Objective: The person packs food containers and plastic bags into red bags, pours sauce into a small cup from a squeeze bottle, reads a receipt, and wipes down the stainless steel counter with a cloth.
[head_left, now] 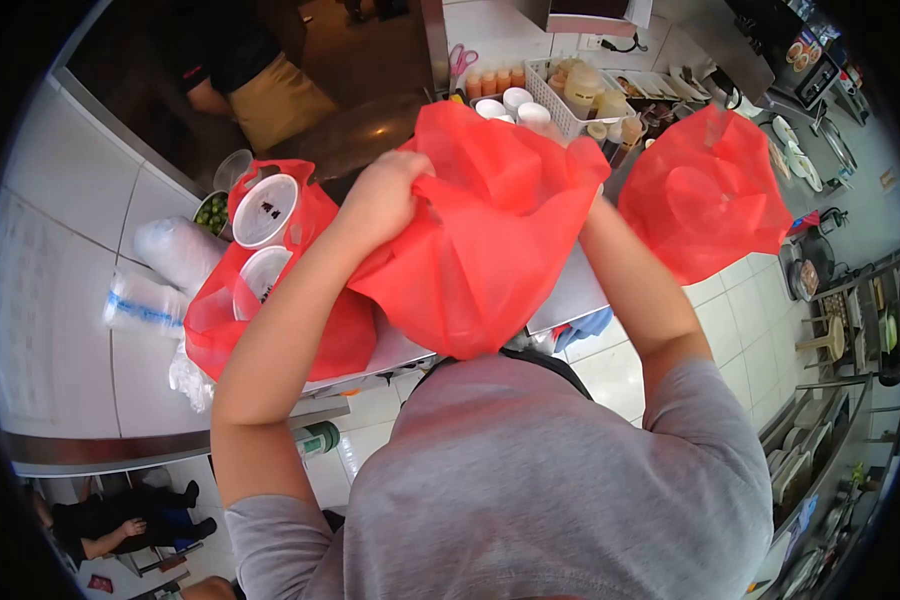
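Note:
A red cloth-like bag (480,230) is stretched up in front of my chest, over the metal counter. My left hand (385,190) is closed on its upper left edge. At the upper right corner of the bag is my right hand (597,200), mostly covered by the fabric, which is pulled up there as if gripped; its fingers do not show. Whatever is inside the bag is hidden. Left of it, another red bag (320,340) stands open around a round white-lidded tub (266,212) and a second tub (262,275), both with dark marks on top.
A third red bag (705,195) stands to the right. Behind are white cups (517,100), orange-filled containers (495,80) and a white basket (560,110) of bottles. Plastic-wrapped packs (145,300) lie at left near green limes (212,213). A person in a tan apron (278,105) stands beyond.

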Demonstrator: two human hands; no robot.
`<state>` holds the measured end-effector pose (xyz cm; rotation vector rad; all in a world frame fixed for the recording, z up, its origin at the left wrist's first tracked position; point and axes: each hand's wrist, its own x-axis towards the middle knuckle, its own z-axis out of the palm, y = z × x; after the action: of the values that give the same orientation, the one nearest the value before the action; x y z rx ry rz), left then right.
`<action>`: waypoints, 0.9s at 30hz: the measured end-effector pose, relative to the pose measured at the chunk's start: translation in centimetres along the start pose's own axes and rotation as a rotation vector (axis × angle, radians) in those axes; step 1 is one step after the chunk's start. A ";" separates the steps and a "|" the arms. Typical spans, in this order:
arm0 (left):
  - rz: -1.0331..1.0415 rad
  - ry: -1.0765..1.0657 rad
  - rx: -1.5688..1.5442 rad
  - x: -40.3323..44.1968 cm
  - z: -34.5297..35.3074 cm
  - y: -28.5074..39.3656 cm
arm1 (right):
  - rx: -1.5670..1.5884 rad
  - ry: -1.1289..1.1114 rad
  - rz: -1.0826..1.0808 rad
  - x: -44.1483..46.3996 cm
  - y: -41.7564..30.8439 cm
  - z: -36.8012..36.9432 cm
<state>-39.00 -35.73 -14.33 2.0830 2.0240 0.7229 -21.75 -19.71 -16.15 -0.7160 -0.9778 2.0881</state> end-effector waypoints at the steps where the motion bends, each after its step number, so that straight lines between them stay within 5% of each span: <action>1: -0.078 0.092 -0.259 0.4 -0.3 -0.4 | 0.037 0.036 0.003 -0.7 1.7 -0.2; 3: -0.060 0.277 -0.729 1.5 -0.9 -1.2 | 0.095 0.085 0.026 -1.5 5.5 -0.9; 5: -0.079 0.233 -0.855 2.5 -1.3 -0.5 | 0.115 0.108 0.052 -1.9 9.2 -1.6; 7: 0.142 0.151 -0.456 2.8 1.1 -0.9 | 0.110 0.116 0.073 -1.7 12.4 -1.8; 9: 0.119 -0.087 -0.282 2.2 3.3 -0.4 | 0.090 0.120 0.085 -0.6 15.3 -1.7; 11: 0.180 -0.032 0.232 1.5 4.6 -1.0 | 0.071 0.119 0.088 0.5 17.2 -1.6; 14: 0.182 0.279 0.127 2.3 5.6 -3.9 | 0.018 0.107 0.088 2.2 18.9 -1.5; 17: -0.143 0.530 -0.777 4.6 3.3 -7.7 | -0.049 0.083 0.094 3.1 19.7 -2.2; 21: -0.299 0.729 -1.112 4.8 -5.2 -5.9 | -0.159 0.034 0.094 0.6 19.6 -5.0; 24: -0.308 0.832 -0.732 4.5 -7.3 -10.3 | -0.266 0.053 0.182 -1.7 21.5 -5.7; 25: -0.278 0.806 -0.889 5.0 -8.4 -11.3 | -0.296 0.089 0.202 -1.5 21.4 -6.1; 26: -0.290 0.719 -1.363 5.2 -10.3 -11.1 | -0.509 0.058 0.017 -1.7 20.1 -6.0; 27: -0.236 0.775 -1.305 5.8 -11.9 -9.7 | -0.730 0.025 -0.147 -2.7 18.0 -5.8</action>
<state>-53.08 -31.91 -6.74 0.8135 1.2042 2.1934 -22.54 -27.72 -33.47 -0.9782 -1.7467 1.5671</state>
